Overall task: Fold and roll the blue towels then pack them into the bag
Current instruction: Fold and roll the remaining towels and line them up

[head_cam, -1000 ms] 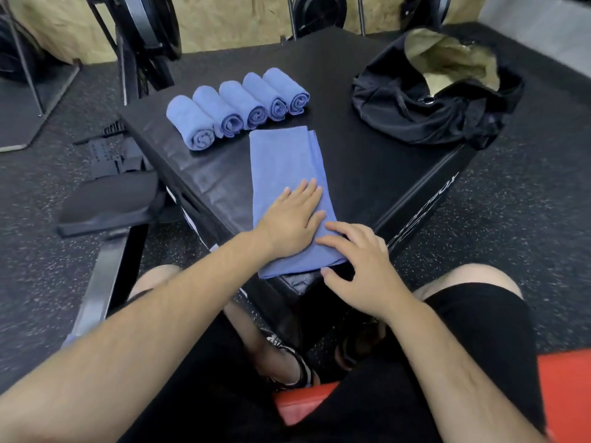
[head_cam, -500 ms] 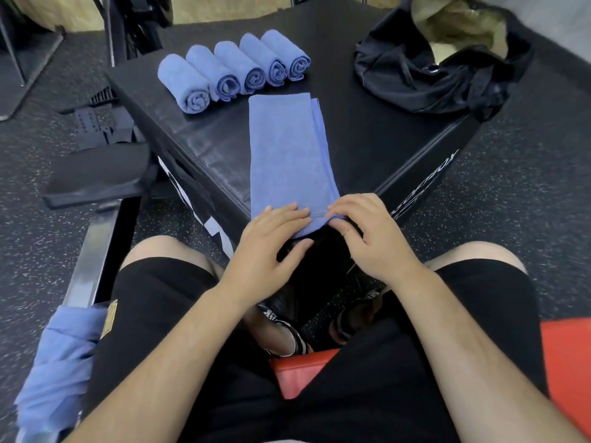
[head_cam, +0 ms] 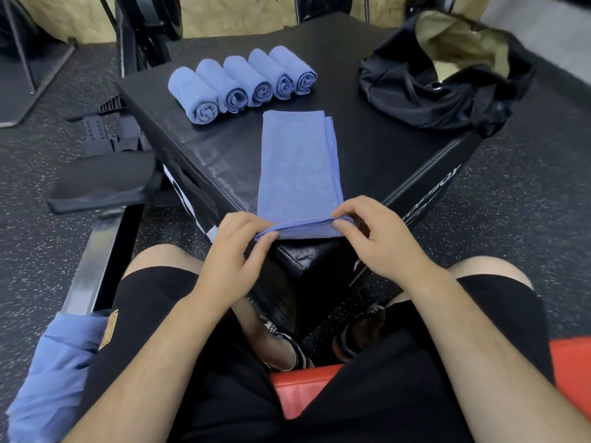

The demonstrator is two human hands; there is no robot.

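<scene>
loose blue towels (head_cam: 48,372) lie near left beside the thigh. five rolled towels (head_cam: 243,84) sit side by side far left on the black padded box (head_cam: 217,145). the left hand (head_cam: 236,254) pinches the near-left corner of the folded towel (head_cam: 297,167) lying lengthwise mid-box; the right hand (head_cam: 377,238) pinches its near-right corner. the open black bag (head_cam: 415,91) sits far right.

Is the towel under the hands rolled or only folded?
Only folded: the towel lies flat as a strip on the box; left hand and right hand pinch its near edge.
</scene>
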